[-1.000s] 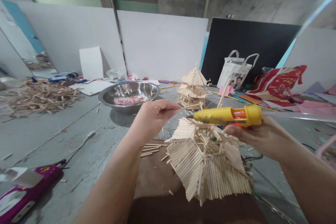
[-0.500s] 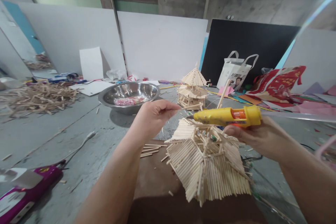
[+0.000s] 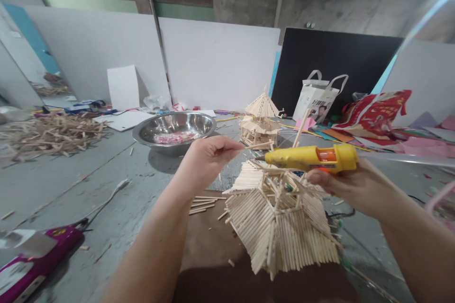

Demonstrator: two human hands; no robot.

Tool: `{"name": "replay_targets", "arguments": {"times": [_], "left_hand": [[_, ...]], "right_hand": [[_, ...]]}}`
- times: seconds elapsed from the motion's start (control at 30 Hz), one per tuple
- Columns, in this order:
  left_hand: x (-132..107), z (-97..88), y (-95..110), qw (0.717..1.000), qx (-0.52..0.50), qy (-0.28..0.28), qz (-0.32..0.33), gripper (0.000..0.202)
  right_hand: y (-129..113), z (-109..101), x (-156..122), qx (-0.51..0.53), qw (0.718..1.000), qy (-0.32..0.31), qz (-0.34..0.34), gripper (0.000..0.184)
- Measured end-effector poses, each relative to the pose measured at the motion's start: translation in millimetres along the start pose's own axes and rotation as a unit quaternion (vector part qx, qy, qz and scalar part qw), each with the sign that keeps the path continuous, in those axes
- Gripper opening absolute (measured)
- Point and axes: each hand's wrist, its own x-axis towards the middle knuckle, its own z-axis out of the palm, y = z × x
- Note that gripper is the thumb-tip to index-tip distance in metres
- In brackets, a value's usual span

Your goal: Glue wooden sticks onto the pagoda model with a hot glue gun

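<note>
My left hand [image 3: 216,158] pinches a thin wooden stick [image 3: 259,145] by one end, its free end pointing right. My right hand [image 3: 350,184] is wrapped round a yellow hot glue gun [image 3: 302,158], with the nozzle pointing left just below the stick; whether they touch I cannot tell. Beneath both hands stands a model pavilion roof [image 3: 284,236] built of thin wooden sticks, with an open frame at its top. Several loose sticks [image 3: 202,203] lie on the brown board [image 3: 209,246] to its left.
Behind stands a smaller stick pagoda [image 3: 261,120]. A steel basin [image 3: 140,137] holds a plastic-wrapped packet. Left are a wood-stick pile [image 3: 53,132] and a purple glue gun [image 3: 39,260]. At the back right are a white bag [image 3: 316,99], a red bag [image 3: 377,113] and coloured paper.
The glue gun in my right hand has shifted slightly to the right, its nozzle moving along the stick. My left hand keeps its pinch in nearly the same place.
</note>
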Motion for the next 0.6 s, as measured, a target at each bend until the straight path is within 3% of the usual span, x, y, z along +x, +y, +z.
{"name": "replay_targets", "arguments": {"times": [0.17,0.33,0.47,0.53,0.6], "left_hand": [[0.4,0.9,-0.8,1.000,-0.017,0.003,-0.019,0.013],[1.3,-0.1,-4.5,0.999,-0.036,0.013,-0.024,0.014],[2.2,-3.7,-5.0,0.999,-0.030,0.011,-0.006,0.010],[2.5,-4.3,-5.2,0.999,-0.034,0.012,0.003,0.009],[2.5,-3.7,-6.0,0.999,-0.037,0.004,0.012,0.009]], "right_hand": [[7.4,-12.2,-14.5,0.080,0.993,0.087,0.023,0.026],[28.0,-41.9,-30.2,0.165,0.961,0.222,0.027,0.022],[76.5,-70.4,-28.8,0.240,0.932,0.237,0.132,0.019],[109.6,-77.0,-22.4,0.261,0.917,0.197,0.227,0.017],[143.0,-75.6,-13.2,0.223,0.890,0.251,0.308,0.020]]}}
